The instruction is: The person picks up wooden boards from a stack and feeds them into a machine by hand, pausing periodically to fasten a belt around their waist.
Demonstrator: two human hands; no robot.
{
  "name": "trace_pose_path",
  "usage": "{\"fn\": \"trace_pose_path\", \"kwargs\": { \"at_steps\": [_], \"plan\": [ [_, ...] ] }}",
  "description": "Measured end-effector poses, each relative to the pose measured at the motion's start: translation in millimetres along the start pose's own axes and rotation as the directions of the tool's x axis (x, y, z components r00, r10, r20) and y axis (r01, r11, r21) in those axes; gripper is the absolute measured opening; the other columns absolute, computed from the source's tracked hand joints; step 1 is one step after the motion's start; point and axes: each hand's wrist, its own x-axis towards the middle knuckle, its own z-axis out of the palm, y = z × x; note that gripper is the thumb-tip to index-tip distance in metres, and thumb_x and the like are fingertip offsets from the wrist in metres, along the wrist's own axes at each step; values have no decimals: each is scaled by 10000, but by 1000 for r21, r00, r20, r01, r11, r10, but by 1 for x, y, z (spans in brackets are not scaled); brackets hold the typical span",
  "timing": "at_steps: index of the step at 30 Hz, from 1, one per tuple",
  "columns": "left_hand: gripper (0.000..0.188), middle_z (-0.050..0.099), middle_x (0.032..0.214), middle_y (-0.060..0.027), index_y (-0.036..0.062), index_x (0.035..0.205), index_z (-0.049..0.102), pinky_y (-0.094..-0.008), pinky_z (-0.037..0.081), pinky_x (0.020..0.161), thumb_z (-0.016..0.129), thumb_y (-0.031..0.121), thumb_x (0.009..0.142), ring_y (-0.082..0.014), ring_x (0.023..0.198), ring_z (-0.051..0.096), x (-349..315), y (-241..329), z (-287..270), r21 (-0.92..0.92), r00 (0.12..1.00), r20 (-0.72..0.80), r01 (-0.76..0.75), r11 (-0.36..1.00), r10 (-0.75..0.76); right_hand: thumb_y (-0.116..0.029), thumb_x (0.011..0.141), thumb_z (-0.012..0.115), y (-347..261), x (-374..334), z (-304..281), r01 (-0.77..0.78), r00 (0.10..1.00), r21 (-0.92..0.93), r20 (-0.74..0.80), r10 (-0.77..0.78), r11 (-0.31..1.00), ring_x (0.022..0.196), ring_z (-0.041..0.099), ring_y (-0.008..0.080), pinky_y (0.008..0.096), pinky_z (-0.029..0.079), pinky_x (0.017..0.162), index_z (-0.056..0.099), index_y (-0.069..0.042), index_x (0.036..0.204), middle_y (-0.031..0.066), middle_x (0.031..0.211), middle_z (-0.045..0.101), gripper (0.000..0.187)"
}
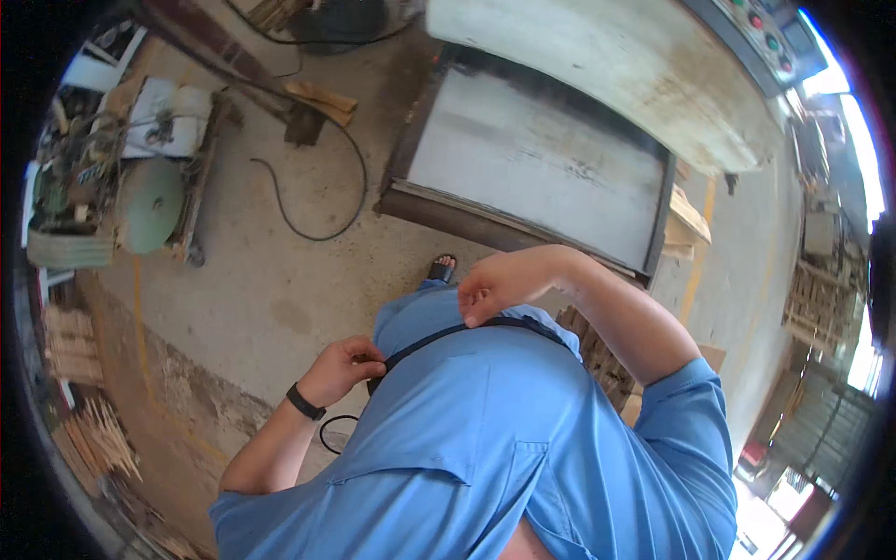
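Note:
A black strap (431, 341) runs across my waist over a light blue shirt (425, 401). At its left end, my left hand (341, 371) pinches it between thumb and fingers; a black wristband (305, 402) is on that wrist. Closer to the middle of my belly, my right hand (509, 282) is curled, with its fingertips closed on the same strap. A thin black cord loop (338, 433) shows below my left hand, beside the shirt. What lies under my right palm is hidden.
Ahead stands a machine with a flat grey bed (532, 154), dark frame edges and a button panel (761, 37). A black cable (362, 177) curves over the floor. Machinery with a green disc (151, 205) is at left. Wood sticks (98, 434) and slatted stacks (821, 294) lie at the sides.

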Motion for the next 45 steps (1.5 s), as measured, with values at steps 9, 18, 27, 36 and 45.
{"fn": "trace_pose_path", "kwargs": {
  "at_steps": [9,18,27,36,45],
  "plan": [
    [82,724,900,-58,3,925,699,-285,554,799,762,51,905,-134,830,668,7,25,7,187,991,-75,-95,978,111,-325,938,735,-5,7,11,2,999,109,-52,3,994,1001,669,226,357,519,887,709,-21,1123,113,1004,725,356],
    [253,730,1046,-78,2,1145,683,-311,561,876,767,51,912,-161,963,687,6,-6,-15,-10,993,87,86,996,-85,-304,932,749,4,6,15,23,997,94,-81,-16,995,888,648,157,315,509,793,719,-38,1054,56,914,714,294],
    [309,712,999,-49,31,1098,681,-307,546,860,841,62,836,-150,957,668,-12,-27,0,-7,999,45,25,1000,-25,-270,896,792,-23,18,0,-43,999,84,2,43,995,883,684,195,346,533,789,727,-31,1000,98,916,744,269],
    [219,673,920,1,56,1008,682,-275,502,827,822,59,840,-116,880,616,-17,-56,5,-188,999,20,-41,981,46,-210,907,756,-55,35,-3,49,998,-255,-34,-60,966,935,636,253,387,483,862,708,-67,965,82,917,687,161],
    [204,644,942,47,74,1075,680,-247,462,795,785,123,908,-85,880,578,-11,-62,-1,-380,977,204,17,925,66,-206,973,696,-47,29,4,-16,992,-78,-126,7,997,930,597,190,356,454,873,661,-52,997,64,898,656,159]
  ]
}}
